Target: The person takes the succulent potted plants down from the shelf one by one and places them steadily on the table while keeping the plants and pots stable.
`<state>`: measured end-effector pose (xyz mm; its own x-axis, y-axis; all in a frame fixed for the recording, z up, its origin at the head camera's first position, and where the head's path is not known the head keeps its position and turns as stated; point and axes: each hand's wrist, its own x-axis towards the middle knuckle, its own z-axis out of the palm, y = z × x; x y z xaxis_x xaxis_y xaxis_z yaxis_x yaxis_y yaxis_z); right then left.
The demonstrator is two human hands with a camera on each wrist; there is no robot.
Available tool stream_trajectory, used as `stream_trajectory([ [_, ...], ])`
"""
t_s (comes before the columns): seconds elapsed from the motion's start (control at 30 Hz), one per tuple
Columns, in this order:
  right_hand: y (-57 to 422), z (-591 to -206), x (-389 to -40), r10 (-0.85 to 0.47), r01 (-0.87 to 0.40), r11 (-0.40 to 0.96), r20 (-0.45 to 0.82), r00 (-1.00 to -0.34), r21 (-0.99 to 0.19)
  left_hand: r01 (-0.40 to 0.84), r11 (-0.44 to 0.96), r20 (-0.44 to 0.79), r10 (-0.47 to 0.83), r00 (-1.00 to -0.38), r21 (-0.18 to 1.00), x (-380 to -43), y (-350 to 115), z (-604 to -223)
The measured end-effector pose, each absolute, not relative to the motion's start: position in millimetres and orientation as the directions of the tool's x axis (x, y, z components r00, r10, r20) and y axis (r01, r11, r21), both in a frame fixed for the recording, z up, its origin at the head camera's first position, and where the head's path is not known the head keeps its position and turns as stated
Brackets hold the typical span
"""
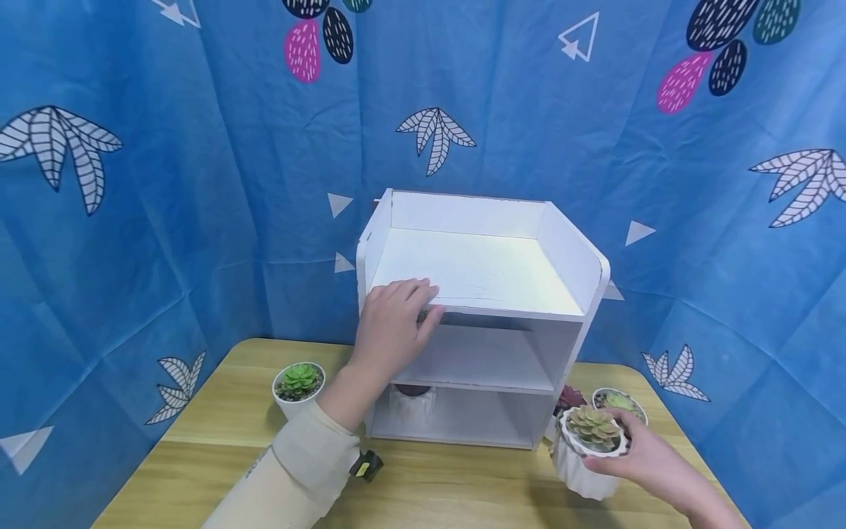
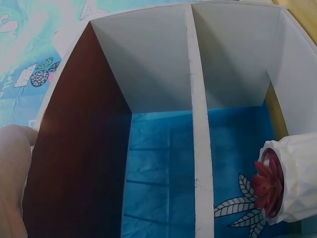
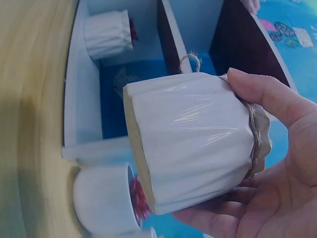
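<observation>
My right hand (image 1: 637, 455) grips a potted succulent (image 1: 587, 459), its thumb and fingers around the upper part of a white fluted pot. Twine circles the pot's neck in the right wrist view, and the pot is held above the table. Green leaves tinged pink fill its top. My left hand (image 1: 396, 323) rests on the top board's front edge of a white shelf unit (image 1: 463, 353), toward its left side. A white pot with a red succulent (image 2: 267, 188) stands in the unit's bottom compartment, at the left.
A green succulent in a white pot (image 1: 297, 386) stands left of the unit on the wooden table (image 1: 423, 477). Right of the unit are a dark red succulent (image 1: 570, 399) and a pale green one (image 1: 615, 400) in white pots. Blue patterned cloth (image 1: 463, 88) hangs behind.
</observation>
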<state>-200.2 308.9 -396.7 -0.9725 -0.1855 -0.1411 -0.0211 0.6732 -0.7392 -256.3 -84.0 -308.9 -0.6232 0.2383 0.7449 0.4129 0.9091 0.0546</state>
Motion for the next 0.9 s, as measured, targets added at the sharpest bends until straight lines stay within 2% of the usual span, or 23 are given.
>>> stream_trajectory([
  [0.37,341,-381,-198,-0.168,0.018,0.661,-0.172,-0.971,-0.75,0.413,0.909,0.741,0.239,-0.627,0.056,-256,-85,-309],
  [0.67,358,-369,-204,-0.116,0.043,0.698,-0.172,-0.978,-0.715,0.413,0.909,0.746,0.24,-0.621,0.051,-258,-85,-310],
  [0.9,368,-365,-210,-0.074,0.004,0.75,-0.091,-0.993,-0.661,0.414,0.909,0.742,0.241,-0.625,0.054,-257,-85,-310],
])
